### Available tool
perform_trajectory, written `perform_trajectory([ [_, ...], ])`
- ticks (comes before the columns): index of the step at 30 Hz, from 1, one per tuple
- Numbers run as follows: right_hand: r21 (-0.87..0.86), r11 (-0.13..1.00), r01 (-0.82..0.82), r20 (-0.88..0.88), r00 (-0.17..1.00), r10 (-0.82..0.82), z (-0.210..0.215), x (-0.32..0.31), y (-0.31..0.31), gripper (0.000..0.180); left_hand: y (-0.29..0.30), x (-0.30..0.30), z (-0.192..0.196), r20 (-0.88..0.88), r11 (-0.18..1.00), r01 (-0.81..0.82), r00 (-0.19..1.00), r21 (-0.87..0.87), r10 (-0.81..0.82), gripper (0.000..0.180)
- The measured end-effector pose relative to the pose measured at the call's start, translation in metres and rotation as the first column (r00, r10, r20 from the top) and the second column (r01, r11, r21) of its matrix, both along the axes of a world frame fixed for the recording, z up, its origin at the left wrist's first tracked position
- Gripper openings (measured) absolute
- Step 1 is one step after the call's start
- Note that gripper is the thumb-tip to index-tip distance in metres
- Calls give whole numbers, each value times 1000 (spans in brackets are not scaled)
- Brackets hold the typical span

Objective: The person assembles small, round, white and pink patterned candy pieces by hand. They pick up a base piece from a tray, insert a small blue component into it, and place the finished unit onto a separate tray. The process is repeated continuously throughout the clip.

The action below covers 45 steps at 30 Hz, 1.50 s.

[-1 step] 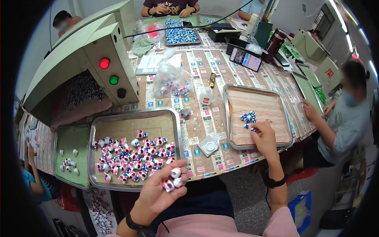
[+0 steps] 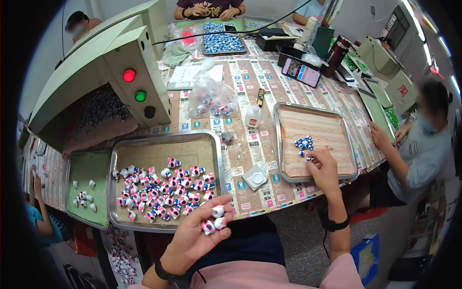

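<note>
My left hand (image 2: 198, 230), palm up with fingers curled, cradles several small white-and-pink figurine heads (image 2: 208, 227) in front of a metal tray (image 2: 219, 159). Inside that tray, many pink, white and blue figurines (image 2: 163, 192) lie heaped on a brown lining. Over the right-hand tray (image 2: 317, 115), lined with pale orange cloth, my right hand (image 2: 325, 168) has thumb and forefinger closed on a small blue-and-white figurine body (image 2: 308, 159). Just beyond those fingertips sits a little cluster of similar bodies (image 2: 304, 143).
A green-lined tray (image 2: 74, 168) with a few white pieces adjoins on the left, beside a beige machine (image 2: 144, 62) with lit buttons. A glue bottle (image 2: 253, 116), a white cap (image 2: 258, 178), a plastic bag (image 2: 211, 96) and a propped phone (image 2: 301, 72) stand around. Co-workers sit nearby.
My right fingertips have drawn slightly away from the cluster with one blue-and-white body between them. The left hand keeps its figurine heads; the whole view has shifted a little.
</note>
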State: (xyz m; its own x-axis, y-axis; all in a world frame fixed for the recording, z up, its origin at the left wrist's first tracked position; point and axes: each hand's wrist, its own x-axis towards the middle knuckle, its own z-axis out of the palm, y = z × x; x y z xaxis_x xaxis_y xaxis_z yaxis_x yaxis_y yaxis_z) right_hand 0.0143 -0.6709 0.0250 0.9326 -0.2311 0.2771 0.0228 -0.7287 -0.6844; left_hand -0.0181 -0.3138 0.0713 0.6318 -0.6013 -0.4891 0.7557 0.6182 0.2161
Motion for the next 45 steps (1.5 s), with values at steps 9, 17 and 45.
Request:
perform_trajectory([
  [9, 611, 762, -215, -147, 915, 376, 33, -31, 75, 17, 3, -12, -13, 82, 998, 32, 996, -48, -28, 35],
  [17, 451, 857, -251, -102, 939, 329, 31, -20, 105, 17, 5, -17, -16, 143, 1000, 9, 990, 8, -10, 26],
  [45, 528, 764, -371, -15, 896, 445, 61, -58, 140, 17, -17, -22, -31, 159, 997, 72, 985, -8, -70, 27],
])
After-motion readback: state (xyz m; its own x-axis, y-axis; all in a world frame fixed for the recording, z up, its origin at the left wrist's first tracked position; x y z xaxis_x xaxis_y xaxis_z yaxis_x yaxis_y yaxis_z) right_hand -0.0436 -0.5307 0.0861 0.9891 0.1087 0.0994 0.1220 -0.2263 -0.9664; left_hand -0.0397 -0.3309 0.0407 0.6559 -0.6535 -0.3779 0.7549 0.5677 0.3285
